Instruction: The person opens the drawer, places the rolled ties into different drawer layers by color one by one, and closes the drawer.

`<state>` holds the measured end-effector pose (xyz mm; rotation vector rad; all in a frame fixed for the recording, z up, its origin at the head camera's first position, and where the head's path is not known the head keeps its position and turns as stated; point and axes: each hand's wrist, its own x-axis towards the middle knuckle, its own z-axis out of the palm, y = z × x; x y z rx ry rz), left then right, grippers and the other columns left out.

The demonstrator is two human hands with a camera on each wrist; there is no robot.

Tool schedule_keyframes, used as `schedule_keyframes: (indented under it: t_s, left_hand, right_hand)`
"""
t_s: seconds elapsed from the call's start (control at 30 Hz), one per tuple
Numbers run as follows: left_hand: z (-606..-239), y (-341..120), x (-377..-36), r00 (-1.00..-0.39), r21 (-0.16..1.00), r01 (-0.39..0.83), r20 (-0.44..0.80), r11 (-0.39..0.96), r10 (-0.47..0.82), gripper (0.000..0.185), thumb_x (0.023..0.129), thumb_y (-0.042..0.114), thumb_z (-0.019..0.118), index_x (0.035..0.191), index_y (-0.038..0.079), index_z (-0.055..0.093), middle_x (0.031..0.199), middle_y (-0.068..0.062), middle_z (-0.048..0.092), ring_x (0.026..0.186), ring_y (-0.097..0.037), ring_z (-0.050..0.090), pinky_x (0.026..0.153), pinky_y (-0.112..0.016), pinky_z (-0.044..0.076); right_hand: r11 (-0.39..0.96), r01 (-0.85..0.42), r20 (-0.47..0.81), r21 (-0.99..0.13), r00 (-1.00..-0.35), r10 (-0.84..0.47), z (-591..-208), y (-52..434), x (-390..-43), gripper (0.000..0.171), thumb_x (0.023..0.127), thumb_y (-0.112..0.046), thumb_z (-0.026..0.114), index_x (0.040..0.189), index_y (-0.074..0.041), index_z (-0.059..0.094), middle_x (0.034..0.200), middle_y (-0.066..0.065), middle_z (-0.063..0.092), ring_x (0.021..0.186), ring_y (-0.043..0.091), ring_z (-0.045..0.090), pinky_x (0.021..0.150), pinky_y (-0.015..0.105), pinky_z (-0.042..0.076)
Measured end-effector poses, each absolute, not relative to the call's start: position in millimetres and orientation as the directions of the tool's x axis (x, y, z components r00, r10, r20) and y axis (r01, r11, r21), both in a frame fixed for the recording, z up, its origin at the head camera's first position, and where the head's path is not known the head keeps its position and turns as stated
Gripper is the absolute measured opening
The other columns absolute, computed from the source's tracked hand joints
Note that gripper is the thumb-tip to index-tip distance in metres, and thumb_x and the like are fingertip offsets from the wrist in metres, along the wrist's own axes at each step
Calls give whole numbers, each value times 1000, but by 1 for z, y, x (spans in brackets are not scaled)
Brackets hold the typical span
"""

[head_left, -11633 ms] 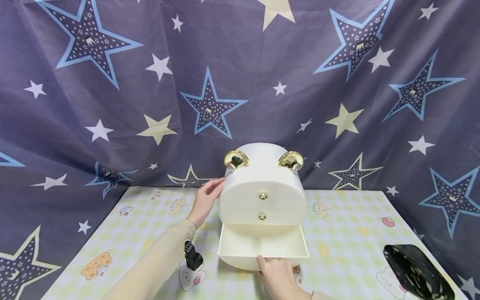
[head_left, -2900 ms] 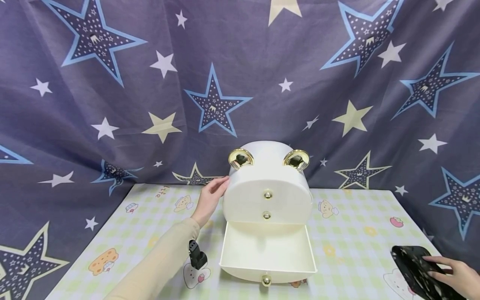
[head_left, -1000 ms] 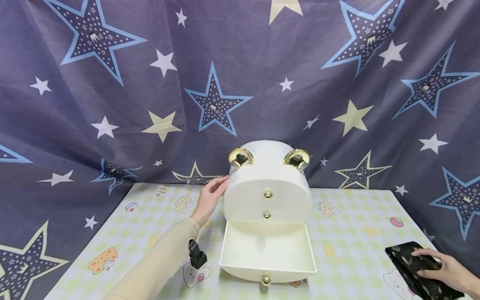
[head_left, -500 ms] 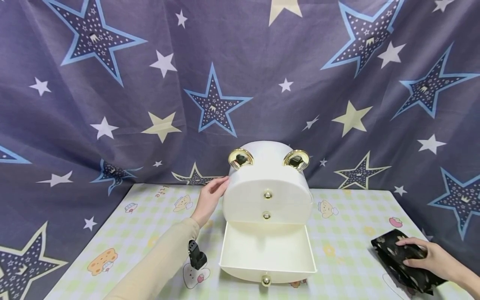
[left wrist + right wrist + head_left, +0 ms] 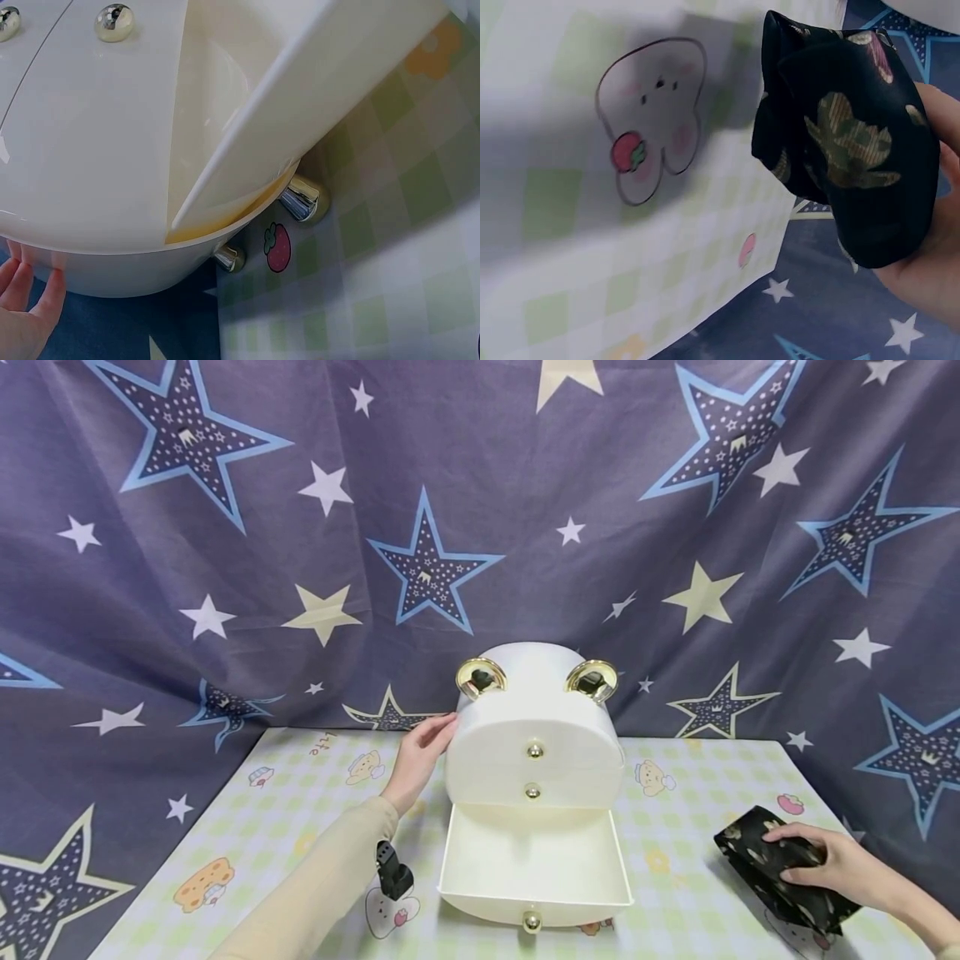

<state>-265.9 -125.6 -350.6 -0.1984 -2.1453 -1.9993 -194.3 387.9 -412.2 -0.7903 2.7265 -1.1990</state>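
Observation:
A white drawer box (image 5: pixel 510 777) with two gold ear-like discs stands mid-table, its bottom drawer (image 5: pixel 536 913) pulled out with nothing inside. My left hand (image 5: pixel 416 762) rests its fingertips on the box's left side; the left wrist view shows the fingers (image 5: pixel 51 296) nearly straight against the white wall. To the right of the box, my right hand (image 5: pixel 836 868) grips a folded black cloth (image 5: pixel 761 847) between thumb and fingers. In the right wrist view the cloth (image 5: pixel 862 150) has gold leaf figures and hangs above the table, its shadow falling below.
A green-and-white checked cartoon cover (image 5: pixel 315 793) spreads over the table. Behind it hangs a purple-blue curtain (image 5: pixel 525 593) with stars. A small black device (image 5: pixel 393 872) sits on my left wrist. Gold feet (image 5: pixel 306 199) show under the box.
After the drawer came further out, my right hand left it and took hold of the black cloth at the right. The cloth is now lifted and shifted left toward the box. My left hand stays put.

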Motion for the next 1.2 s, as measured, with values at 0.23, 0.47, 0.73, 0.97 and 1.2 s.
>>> schedule_keyframes:
  t_s: [0.23, 0.47, 0.73, 0.97, 1.2]
  left_hand:
    - [-352, -127, -267, -972, 971, 226, 230, 83, -41, 32, 89, 13, 54, 116, -3, 54, 120, -15, 53, 97, -7, 52, 88, -23, 44]
    - [-352, -127, -267, -973, 971, 224, 228, 82, -42, 32, 89, 13, 54, 116, -2, 54, 120, -14, 53, 101, -12, 52, 89, -24, 44]
    - [-350, -127, -266, -971, 970, 232, 235, 74, -39, 32, 89, 13, 54, 116, -3, 54, 120, -15, 53, 96, -4, 52, 87, -19, 43]
    - [-366, -131, -280, -968, 968, 243, 246, 68, -42, 32, 87, 17, 56, 115, 0, 56, 119, -12, 54, 96, -5, 53, 87, -21, 44]
    - [-372, -132, -284, -970, 970, 236, 238, 58, -45, 34, 87, 20, 57, 116, 2, 56, 121, -10, 53, 106, -16, 51, 90, -25, 43]
  right_hand:
    - [620, -506, 215, -600, -848, -484, -405, 372, -196, 38, 74, -4, 68, 108, -17, 58, 107, -30, 46, 81, -9, 46, 58, 11, 39]
    - [664, -516, 211, -541, -848, -486, -393, 353, -196, 37, 73, -11, 71, 108, -19, 57, 103, -20, 52, 81, -6, 48, 59, 14, 42]
    - [600, -504, 160, -621, -831, -532, -380, 330, -198, 35, 77, -11, 67, 110, -15, 55, 109, 5, 54, 80, -2, 51, 58, 19, 47]
    - [570, -566, 220, -595, -797, -562, -374, 308, -197, 37, 75, -9, 69, 108, -18, 57, 98, 10, 57, 75, 0, 52, 57, 20, 48]
    - [552, -582, 209, -598, -778, -593, -366, 286, -197, 35, 75, -12, 69, 107, -19, 57, 104, 3, 58, 79, 1, 51, 60, 19, 46]
